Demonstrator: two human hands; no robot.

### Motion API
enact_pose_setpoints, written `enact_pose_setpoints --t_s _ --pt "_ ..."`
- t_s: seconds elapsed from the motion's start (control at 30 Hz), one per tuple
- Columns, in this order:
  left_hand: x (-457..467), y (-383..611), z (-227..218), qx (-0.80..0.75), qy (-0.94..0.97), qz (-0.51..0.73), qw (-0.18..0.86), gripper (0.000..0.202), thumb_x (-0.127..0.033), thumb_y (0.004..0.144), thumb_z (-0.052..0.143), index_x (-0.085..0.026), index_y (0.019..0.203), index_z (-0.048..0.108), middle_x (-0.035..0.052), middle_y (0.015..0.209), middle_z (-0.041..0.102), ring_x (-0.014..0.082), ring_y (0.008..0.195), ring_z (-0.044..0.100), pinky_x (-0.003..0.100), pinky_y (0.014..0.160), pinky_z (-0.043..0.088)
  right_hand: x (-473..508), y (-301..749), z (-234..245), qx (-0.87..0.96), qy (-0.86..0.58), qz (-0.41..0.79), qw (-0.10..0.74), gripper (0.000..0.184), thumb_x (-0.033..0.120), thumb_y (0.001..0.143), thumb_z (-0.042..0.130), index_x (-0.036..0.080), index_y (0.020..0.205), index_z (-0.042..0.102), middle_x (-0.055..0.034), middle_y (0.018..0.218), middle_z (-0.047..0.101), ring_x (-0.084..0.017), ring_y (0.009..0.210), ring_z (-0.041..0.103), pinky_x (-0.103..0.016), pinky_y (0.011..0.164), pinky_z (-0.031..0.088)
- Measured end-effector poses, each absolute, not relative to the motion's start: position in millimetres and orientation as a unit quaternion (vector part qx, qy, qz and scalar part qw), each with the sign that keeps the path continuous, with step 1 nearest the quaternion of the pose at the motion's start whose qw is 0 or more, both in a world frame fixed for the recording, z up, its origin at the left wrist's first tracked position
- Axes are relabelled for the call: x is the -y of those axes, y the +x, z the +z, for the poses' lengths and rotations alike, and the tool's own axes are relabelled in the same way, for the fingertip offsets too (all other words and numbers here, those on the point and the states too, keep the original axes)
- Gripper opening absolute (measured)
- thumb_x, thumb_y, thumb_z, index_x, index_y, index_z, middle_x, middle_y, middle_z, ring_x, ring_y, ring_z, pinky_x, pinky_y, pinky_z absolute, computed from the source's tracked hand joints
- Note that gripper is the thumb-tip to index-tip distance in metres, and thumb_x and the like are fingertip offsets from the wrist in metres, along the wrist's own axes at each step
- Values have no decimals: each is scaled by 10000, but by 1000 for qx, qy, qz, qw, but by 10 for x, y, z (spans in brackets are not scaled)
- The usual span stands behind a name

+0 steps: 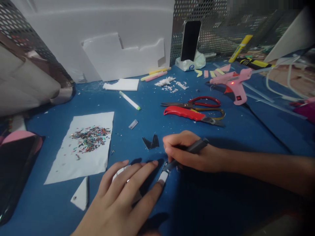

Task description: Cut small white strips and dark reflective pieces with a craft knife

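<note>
My right hand is closed round a dark craft knife, its blade tip down at a small white foam piece on the blue table. My left hand lies flat with fingers spread, pressing the white piece and a dark sheet under it. A small black cut-out scrap lies just above the hands.
A white sheet with coloured glitter bits lies to the left. Red scissors, a red utility knife and a pink glue gun lie beyond. A phone, foam boards, pens and white scraps sit at the back.
</note>
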State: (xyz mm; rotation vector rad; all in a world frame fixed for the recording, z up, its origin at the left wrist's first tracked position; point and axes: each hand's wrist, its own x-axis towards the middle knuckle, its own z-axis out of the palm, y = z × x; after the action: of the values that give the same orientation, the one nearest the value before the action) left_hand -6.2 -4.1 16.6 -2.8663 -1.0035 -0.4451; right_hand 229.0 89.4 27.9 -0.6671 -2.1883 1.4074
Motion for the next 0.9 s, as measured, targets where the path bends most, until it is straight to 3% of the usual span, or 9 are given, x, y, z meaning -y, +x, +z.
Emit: enact_pose_setpoints --t_s 0.17,0.6,0.9 --pt "34 -67 168 317 -936 -146 41 529 -590 903 386 -226 1262 525 131 1406 347 287 1233 345 478 1081 122 -913 2286 296 801 -235 513 201 317 207 948 457 145 639 420 47 599 419 -55 545 408 -185 516 317" --pt "23 -95 148 309 -938 -148 48 547 -596 890 405 -225 1276 520 139 1412 347 299 1238 343 489 1083 114 -916 2298 282 776 -251 541 203 290 215 938 487 140 660 456 42 615 472 -53 554 476 -169 517 352" --pt "43 -47 173 335 -930 -147 39 497 -563 927 345 -238 1257 523 106 1409 347 276 1236 352 477 1087 131 -918 2281 302 783 -252 536 188 333 229 944 477 137 626 440 49 576 432 -48 524 428 -175 490 323"
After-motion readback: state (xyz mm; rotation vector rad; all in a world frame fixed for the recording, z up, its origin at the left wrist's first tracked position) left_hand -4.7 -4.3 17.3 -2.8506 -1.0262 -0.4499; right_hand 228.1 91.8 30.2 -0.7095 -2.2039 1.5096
